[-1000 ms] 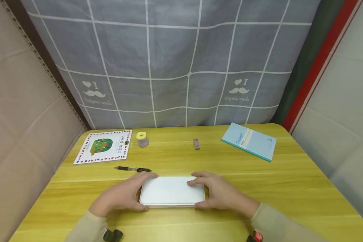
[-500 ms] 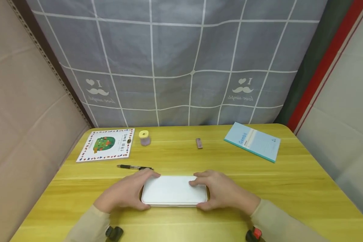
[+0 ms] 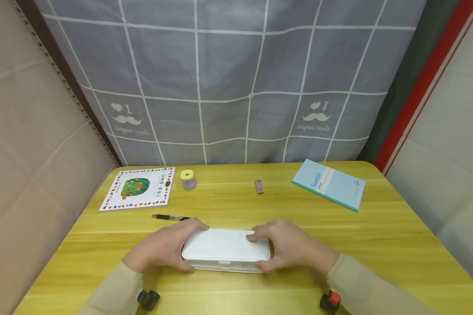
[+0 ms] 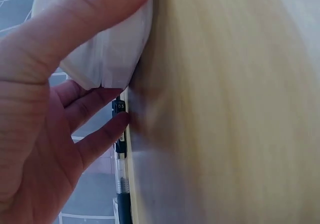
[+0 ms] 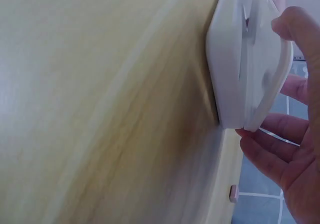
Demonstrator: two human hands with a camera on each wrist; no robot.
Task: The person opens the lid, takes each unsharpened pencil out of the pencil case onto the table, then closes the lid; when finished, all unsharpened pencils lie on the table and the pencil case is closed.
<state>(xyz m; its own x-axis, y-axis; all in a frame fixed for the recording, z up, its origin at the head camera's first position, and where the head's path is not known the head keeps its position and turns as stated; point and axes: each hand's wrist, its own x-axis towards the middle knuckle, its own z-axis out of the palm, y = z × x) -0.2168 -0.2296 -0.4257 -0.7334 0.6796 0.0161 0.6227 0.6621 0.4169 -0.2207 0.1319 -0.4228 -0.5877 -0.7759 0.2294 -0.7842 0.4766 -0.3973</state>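
A white pencil case (image 3: 225, 246) lies on the table in front of the person, between the two hands. Its lid stands slightly raised along the near side, baring the front wall and a small clasp (image 3: 225, 262). The left hand (image 3: 167, 247) grips the left end, thumb at the near edge and fingers at the far one. Opposite it, the right hand (image 3: 289, 247) holds the right end, one finger over the lid's top. A gap between lid and base shows in the right wrist view, where the right thumb (image 5: 285, 26) touches the lid. The case's inside is hidden.
A black pen (image 3: 171, 217) lies just beyond the left hand. Farther back are a picture book (image 3: 139, 189), a small yellow-topped container (image 3: 188, 179), a pinkish eraser (image 3: 259, 187) and a light blue notebook (image 3: 330, 183). A grey checked cloth (image 3: 228, 87) hangs behind the table.
The lid of the pencil case has come up at its near edge, so the front wall and clasp now show. Both hands keep their places at its ends.
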